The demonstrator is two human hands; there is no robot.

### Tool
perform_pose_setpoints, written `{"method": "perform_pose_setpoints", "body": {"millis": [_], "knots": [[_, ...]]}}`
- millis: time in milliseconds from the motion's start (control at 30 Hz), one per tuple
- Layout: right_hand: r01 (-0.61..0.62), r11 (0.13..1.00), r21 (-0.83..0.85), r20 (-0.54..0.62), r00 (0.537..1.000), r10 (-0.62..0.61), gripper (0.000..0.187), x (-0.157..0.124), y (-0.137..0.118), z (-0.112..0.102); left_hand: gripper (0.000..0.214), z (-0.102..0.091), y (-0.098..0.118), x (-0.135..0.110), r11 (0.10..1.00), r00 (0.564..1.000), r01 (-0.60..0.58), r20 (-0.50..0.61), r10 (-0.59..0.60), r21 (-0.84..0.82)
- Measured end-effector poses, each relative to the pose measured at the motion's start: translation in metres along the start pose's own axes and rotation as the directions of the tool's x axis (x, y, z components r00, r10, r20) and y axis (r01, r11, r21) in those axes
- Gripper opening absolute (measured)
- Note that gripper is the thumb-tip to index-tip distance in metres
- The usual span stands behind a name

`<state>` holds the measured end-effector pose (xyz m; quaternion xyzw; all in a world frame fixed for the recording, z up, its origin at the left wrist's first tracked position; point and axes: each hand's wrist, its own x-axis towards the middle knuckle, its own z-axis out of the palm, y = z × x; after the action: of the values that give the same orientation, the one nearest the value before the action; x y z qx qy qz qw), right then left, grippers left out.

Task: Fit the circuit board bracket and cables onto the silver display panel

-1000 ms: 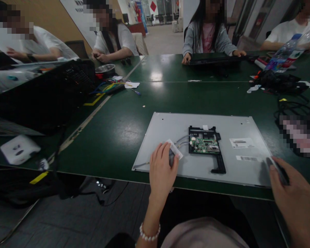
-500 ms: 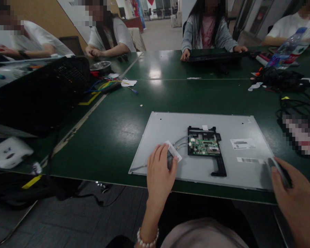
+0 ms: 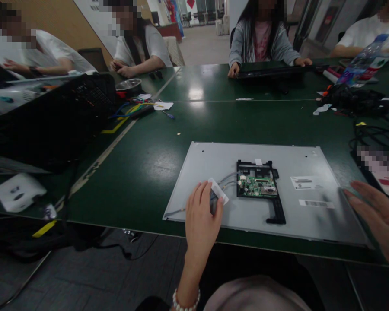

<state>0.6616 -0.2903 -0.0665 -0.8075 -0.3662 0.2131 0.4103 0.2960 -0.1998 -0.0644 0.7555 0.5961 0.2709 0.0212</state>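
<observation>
A flat silver-grey display panel [image 3: 214, 162] lies on the table in front of me, its back upward. Mounted on it is a black plastic bracket [image 3: 278, 209] with a green circuit board [image 3: 254, 185]; grey wires run from the board toward my left hand. Fingers and thumb of my left hand [image 3: 203, 209] close round a small dark piece [image 3: 214, 202] with a white label [image 3: 218, 190], low on the panel's left half. I cannot make out what that piece is. Beside the panel's right edge my right hand [image 3: 374, 211] is open, fingers stretched out, nothing visible in it.
A big black casing [image 3: 52, 121] and a white box [image 3: 19, 192] stand at left. Loose wires [image 3: 134, 108] lie near a screwdriver [image 3: 169, 115]. Black cables [image 3: 372, 134] and plastic bottles [image 3: 363, 65] are at right. Several people sit across the green table [image 3: 142, 164].
My right hand has opened, and the dark flat object it held no longer shows. My left hand keeps its place on the panel. The view has shifted slightly.
</observation>
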Motion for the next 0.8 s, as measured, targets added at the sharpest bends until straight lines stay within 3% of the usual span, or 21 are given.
{"method": "perform_pose_setpoints", "body": {"millis": [267,467,800], "knots": [[0.066,0.995,0.076,-0.006,0.998,-0.066,0.055,0.027,0.000,0.015,0.042,-0.001,-0.002,0.001,1.000,1.000,0.003,0.000,-0.003,-0.017],[0.077,0.987,0.143,-0.069,0.995,-0.068,0.056,0.028,0.006,0.025,0.043,0.000,-0.003,0.001,1.000,1.000,0.003,-0.003,-0.003,-0.030],[0.106,0.989,0.106,-0.045,0.994,-0.102,0.061,0.031,0.014,0.028,0.044,0.004,-0.004,0.002,1.000,1.000,0.002,-0.011,-0.002,-0.017]]}}
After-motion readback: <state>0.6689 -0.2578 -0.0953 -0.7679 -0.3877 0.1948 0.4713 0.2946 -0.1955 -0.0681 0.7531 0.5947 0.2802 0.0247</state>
